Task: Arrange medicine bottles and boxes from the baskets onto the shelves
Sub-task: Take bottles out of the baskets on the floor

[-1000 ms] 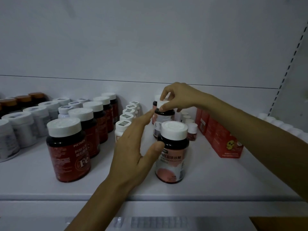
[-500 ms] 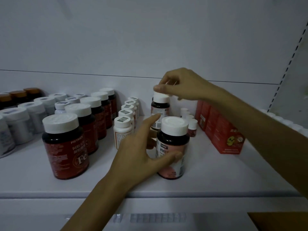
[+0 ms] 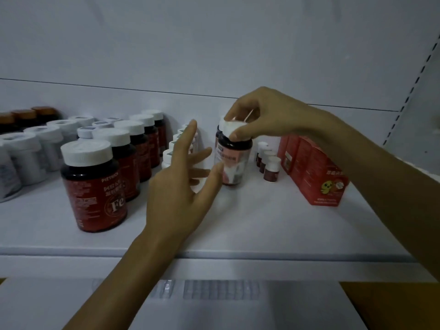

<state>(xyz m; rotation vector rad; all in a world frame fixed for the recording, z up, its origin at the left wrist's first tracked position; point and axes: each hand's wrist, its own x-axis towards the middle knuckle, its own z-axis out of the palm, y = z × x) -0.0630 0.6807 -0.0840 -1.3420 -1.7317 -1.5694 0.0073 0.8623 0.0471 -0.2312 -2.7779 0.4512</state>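
A dark bottle with a pink label (image 3: 232,163) and a white cap stands, slightly tilted, in the middle of the white shelf (image 3: 262,222). My right hand (image 3: 269,115) comes from the right and grips its cap from above with curled fingers. My left hand (image 3: 181,186) is just left of the bottle, fingers straight and spread, thumb tip touching the lower label. Directly behind it, a sliver of another dark bottle (image 3: 217,134) shows.
Rows of dark red bottles, the front one marked Fe (image 3: 95,186), fill the left half. White bottles (image 3: 31,153) stand further left. Small brown bottles (image 3: 270,167) and red boxes (image 3: 319,172) line the right. A perforated upright (image 3: 414,84) bounds the shelf.
The pink-label bottle near the shelf's front now stands further back, under my right hand. My left hand's fingers have straightened and spread, with only the thumb on the bottle.
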